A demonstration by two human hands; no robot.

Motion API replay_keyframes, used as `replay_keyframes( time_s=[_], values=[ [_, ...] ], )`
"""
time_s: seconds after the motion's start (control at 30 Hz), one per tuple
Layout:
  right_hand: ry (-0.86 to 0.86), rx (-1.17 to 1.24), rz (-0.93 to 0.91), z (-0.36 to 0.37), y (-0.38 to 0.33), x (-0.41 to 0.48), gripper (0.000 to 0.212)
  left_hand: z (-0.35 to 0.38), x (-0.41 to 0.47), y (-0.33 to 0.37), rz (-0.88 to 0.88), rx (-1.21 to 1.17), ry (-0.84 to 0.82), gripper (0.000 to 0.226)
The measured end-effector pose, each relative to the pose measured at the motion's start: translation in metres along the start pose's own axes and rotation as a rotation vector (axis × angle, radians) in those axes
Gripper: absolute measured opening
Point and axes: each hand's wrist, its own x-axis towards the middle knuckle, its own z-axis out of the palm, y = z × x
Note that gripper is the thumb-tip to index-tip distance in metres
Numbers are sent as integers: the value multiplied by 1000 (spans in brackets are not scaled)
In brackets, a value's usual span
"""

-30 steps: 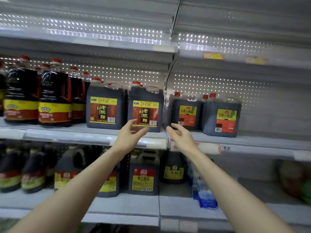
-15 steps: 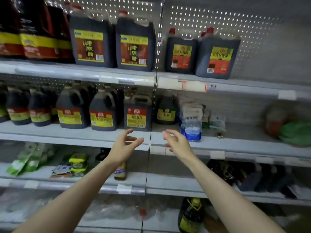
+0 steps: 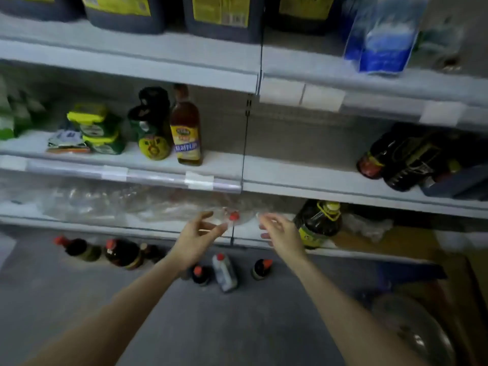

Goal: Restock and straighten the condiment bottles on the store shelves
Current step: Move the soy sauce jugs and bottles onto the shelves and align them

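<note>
Change noted: against half a second ago, the view has dropped. The dark square jugs [image 3: 126, 11] that stood mid-picture now show only as bases along the top edge. The grey floor [image 3: 211, 326] and the loose bottles on it have come into sight. Both hands have come down from before the second shelf to the front lip of the lowest one, and are empty as before.

Shelving [image 3: 158, 62]: flat, pale grey tiers with clear price strips on the front lips.

Lowest tier, left bay: crumpled clear plastic wrap [image 3: 100, 204], glossy.

Upper tier, right: blue-and-white soft bag [image 3: 383, 35], upright.

Middle tier, right: dark bottles [image 3: 401, 159] lying on their sides (labels too blurred to read).

Lowest tier, right: round dark jug [image 3: 318, 223] with yellow cap and carry handle, just beside the right hand.

Middle tier, left: tall amber bottle [image 3: 186, 128] with yellow label, upright.

Floor bottles [image 3: 122, 253]: five along the foot of the shelving, below the hands. All are red-capped and dark-bodied except one pale grey bottle [image 3: 224, 273].

Left hand [image 3: 196, 239]: fingers wide, loosely curved, holding nothing.

Right hand [image 3: 281, 235]: fingers likewise spread and empty.
</note>
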Motion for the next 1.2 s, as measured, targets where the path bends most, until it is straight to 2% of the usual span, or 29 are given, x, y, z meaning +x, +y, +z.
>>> replay_keyframes(
  time_s=[0.13, 0.3, 0.53, 0.73, 0.93, 1.03, 1.13, 1.2],
  values=[
    [-12, -3, 105, 44, 85, 23, 10, 10, 27, -92, -154, -9, 11, 52],
    [-40, -7, 239, 94, 184, 45, 9, 27, 52, -194, -288, 19, -19, 32],
    [-83, -58, 343, 154, 307, 68, 11, 41, 85, -308, -440, 45, -43, 34],
    [-118, -100, 399, 186, 353, 103, 36, 51, 115, -360, -512, 37, -63, 42],
    [-113, -86, 444, 211, 399, 138, 46, 66, 133, -409, -592, -8, -50, 47],
    [-113, -100, 443, 228, 421, 151, 42, 67, 139, -432, -617, -23, -49, 48],
    [-132, -120, 402, 243, 434, 157, 24, 65, 143, -449, -646, -43, -32, 50],
    [-122, -114, 393, 250, 439, 160, 19, 63, 143, -456, -651, -41, -26, 50]
  ],
)
